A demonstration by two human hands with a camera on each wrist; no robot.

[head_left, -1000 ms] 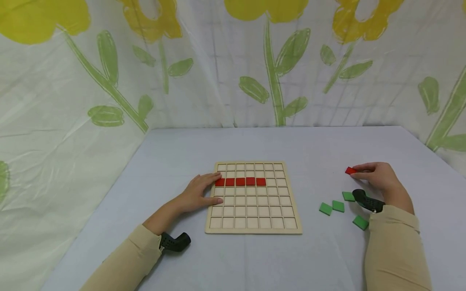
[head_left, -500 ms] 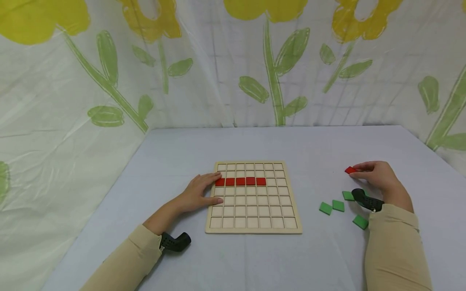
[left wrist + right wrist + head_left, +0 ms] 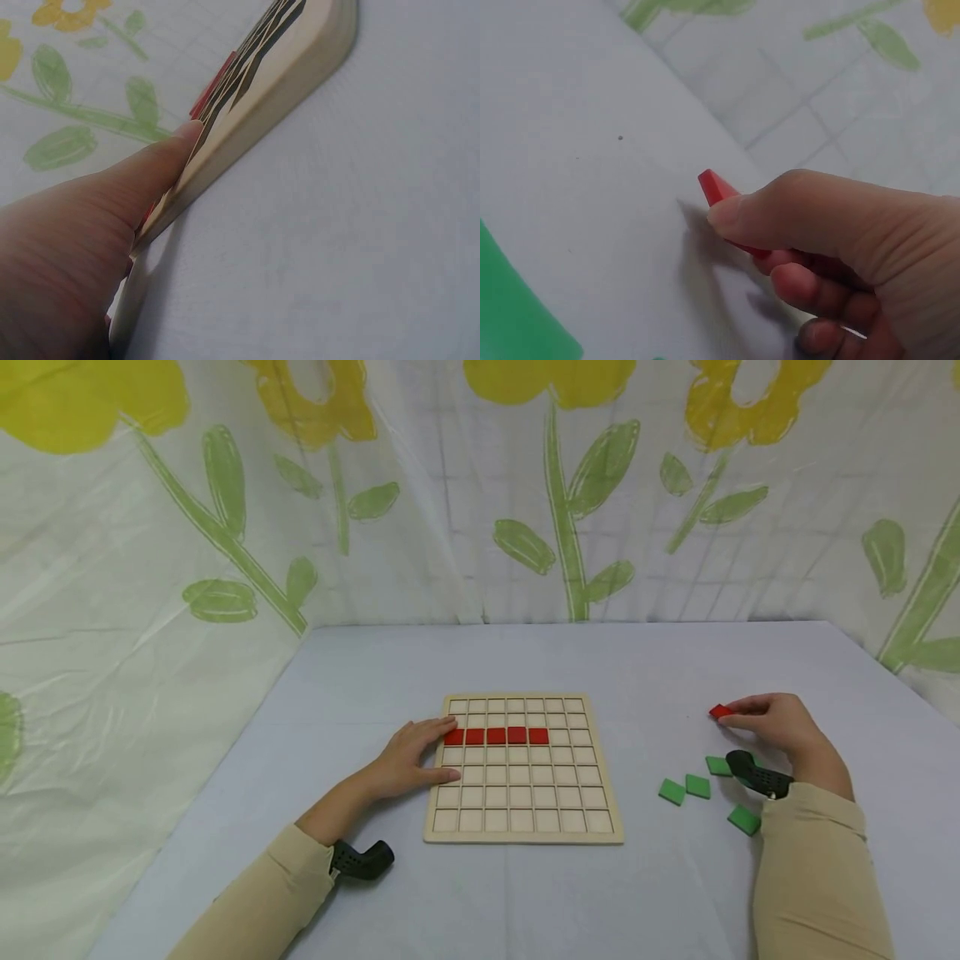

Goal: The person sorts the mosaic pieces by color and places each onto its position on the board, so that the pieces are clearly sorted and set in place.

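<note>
A square wooden grid board [image 3: 522, 837] lies mid-table with a row of several red tiles [image 3: 496, 736] in its third row from the back. My left hand [image 3: 405, 760] rests on the board's left edge, thumb and fingers spread apart. In the left wrist view the thumb [image 3: 161, 161] lies over the board's rim [image 3: 247, 139]. Over to the right, my right hand [image 3: 776, 720] pinches a single red tile [image 3: 721, 712] between thumb and fingers. The right wrist view has this tile [image 3: 717, 187] tilted close over the tabletop, its shadow beside it.
Several green tiles [image 3: 697, 786] lie loose between the board and the right forearm, one partly behind the black wrist camera [image 3: 757, 774]. A green tile [image 3: 517, 307] also fills the right wrist view's lower left corner. A flower-printed curtain [image 3: 420, 527] hangs behind the white table [image 3: 600, 902].
The red tile has turned slightly in my right fingertips. My left hand and the board have stayed in place.
</note>
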